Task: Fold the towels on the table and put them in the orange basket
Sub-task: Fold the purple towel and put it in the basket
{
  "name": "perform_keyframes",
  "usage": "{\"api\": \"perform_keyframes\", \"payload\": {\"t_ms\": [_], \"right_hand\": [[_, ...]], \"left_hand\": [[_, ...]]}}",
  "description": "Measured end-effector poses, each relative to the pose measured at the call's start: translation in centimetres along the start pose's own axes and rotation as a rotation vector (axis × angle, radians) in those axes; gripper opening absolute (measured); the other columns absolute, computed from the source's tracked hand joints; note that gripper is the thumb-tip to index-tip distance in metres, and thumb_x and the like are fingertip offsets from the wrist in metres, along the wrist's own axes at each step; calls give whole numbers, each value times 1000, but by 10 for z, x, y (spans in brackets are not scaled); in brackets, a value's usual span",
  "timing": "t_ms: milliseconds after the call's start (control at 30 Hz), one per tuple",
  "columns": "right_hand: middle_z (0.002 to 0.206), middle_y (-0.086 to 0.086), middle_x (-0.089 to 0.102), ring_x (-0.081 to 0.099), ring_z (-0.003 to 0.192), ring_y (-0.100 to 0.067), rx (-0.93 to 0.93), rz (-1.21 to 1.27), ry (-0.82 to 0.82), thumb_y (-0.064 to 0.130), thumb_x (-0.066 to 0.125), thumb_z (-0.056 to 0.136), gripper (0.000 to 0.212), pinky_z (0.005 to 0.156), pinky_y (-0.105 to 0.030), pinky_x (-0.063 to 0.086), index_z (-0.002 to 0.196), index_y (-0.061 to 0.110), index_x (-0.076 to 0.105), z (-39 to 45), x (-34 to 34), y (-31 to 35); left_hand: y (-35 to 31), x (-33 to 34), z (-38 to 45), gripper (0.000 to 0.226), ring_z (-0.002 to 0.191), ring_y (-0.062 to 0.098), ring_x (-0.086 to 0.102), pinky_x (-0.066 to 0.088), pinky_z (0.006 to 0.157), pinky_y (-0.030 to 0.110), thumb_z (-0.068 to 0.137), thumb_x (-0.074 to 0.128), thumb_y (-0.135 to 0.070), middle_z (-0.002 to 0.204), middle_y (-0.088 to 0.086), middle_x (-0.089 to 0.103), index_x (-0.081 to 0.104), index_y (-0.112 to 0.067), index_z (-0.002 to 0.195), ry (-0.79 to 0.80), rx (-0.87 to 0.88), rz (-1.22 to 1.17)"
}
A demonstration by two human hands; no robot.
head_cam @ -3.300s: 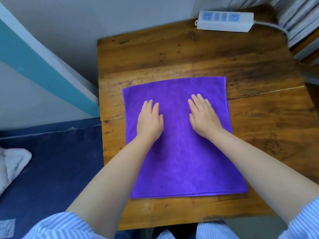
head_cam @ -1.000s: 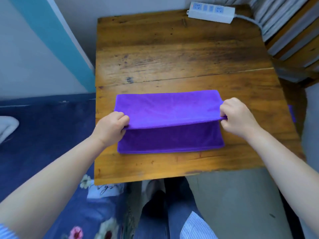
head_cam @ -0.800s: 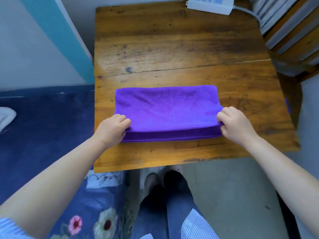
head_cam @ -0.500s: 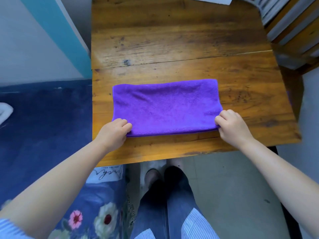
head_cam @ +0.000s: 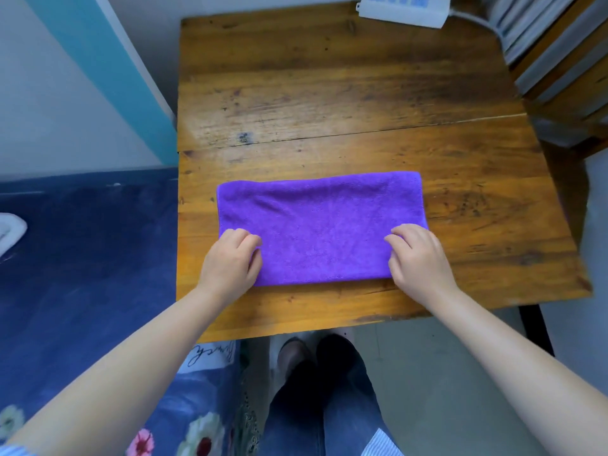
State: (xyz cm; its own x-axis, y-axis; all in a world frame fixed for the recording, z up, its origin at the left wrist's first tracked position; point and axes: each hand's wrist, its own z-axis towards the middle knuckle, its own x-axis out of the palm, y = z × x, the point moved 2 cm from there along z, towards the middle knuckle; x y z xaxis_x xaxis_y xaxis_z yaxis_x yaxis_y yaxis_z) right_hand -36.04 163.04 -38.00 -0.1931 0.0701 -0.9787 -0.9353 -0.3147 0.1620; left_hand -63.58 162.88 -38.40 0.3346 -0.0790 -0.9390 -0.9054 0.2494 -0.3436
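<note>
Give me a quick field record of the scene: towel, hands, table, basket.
towel: purple, folded in half, flat on the table, long side left to right
left hand: on the towel's near left corner, fingers curled
right hand: on the near right corner, fingers curled
table: wooden, power strip at the far edge
basket: not in view
</note>
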Motion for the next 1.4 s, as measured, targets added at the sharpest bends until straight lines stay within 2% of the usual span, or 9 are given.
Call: {"api": "perform_keyframes", "payload": {"t_ms": [100, 200, 367, 567, 733, 1000, 1200, 1300, 1400], "right_hand": [[112, -28, 62, 55, 110, -47, -20, 117, 78, -5, 49, 68, 38, 95, -58, 40, 103, -9, 64, 40, 13, 34], [143, -18, 39, 27, 138, -34, -32, 207, 234, 2, 38, 84, 47, 115, -44, 14, 130, -1, 46, 77, 31, 58], [156, -2, 7, 2, 144, -19, -34, 62, 383, 30, 31, 97, 54, 116, -38, -3, 146, 15, 15, 103, 69, 56], [156, 4, 6, 1, 145, -19, 0, 16, 373, 40, 33, 95, 55, 114, -35, -8, 145, 25, 14, 92, 76, 15], [155, -3, 15, 8, 144, -24, 252, 31, 298, 35, 39, 95, 55, 115, -37, -1, 144, 18, 21, 84, 66, -33], [156, -10, 5, 0, 144, -28, 581, 108, 254, 30, 29, 97, 55, 115, -46, 0, 146, 12, 12, 64, 46, -77], [149, -21, 25, 18, 138, -41, 348, 105, 174, 35, 29, 86, 61, 109, -56, 7, 139, 5, 33, 15, 36, -11], [153, -13, 16, 9, 143, -33, 353, 57, 345, 38, 27, 88, 60, 114, -50, 1, 142, 13, 26, -6, 50, 2], [155, -8, 12, 5, 144, -28, 402, 52, 351, 38, 28, 91, 59, 115, -47, 0, 144, 15, 20, -15, 54, -9]], "left_hand": [[-15, 14, 42, 28, 108, 43, 56, 48, 88, 44, 82, 51, -1, 114, 27, 60, 63, 9, 105, -39, -118, -67], [-18, 35, 69, 43, 142, 27, 18, 18, 114, 36, 95, 37, -13, 150, 14, 27, 39, -3, 137, 55, -222, -21], [7, 59, 76, 52, 145, 23, 2, 5, 115, 42, 97, 31, -37, 157, 4, 10, 20, -21, 146, 192, -239, 152], [30, 55, 68, 73, 142, 40, 6, 7, 114, 50, 78, 14, -61, 154, 13, 18, 34, -30, 140, 195, -248, 129], [35, 58, 67, 56, 142, 40, -1, 0, 114, 48, 90, 42, -50, 155, 17, 7, 29, -32, 142, 153, -430, 105], [31, 53, 67, 62, 143, 36, -9, -4, 114, 50, 91, 39, -49, 155, 18, -4, 17, -30, 146, 208, -445, 118], [0, 55, 8, 64, 142, 39, 6, 5, 112, 56, 88, 30, -46, 153, 20, 16, 30, -14, 143, 157, -440, 122], [1, 61, -16, 67, 143, 36, 3, 4, 114, 52, 85, 24, -48, 155, 15, 11, 25, -17, 145, 232, -493, 141], [3, 63, -19, 60, 144, 33, 2, 5, 114, 50, 93, 35, -45, 156, 13, 9, 23, -18, 145, 220, -485, 133]]}}
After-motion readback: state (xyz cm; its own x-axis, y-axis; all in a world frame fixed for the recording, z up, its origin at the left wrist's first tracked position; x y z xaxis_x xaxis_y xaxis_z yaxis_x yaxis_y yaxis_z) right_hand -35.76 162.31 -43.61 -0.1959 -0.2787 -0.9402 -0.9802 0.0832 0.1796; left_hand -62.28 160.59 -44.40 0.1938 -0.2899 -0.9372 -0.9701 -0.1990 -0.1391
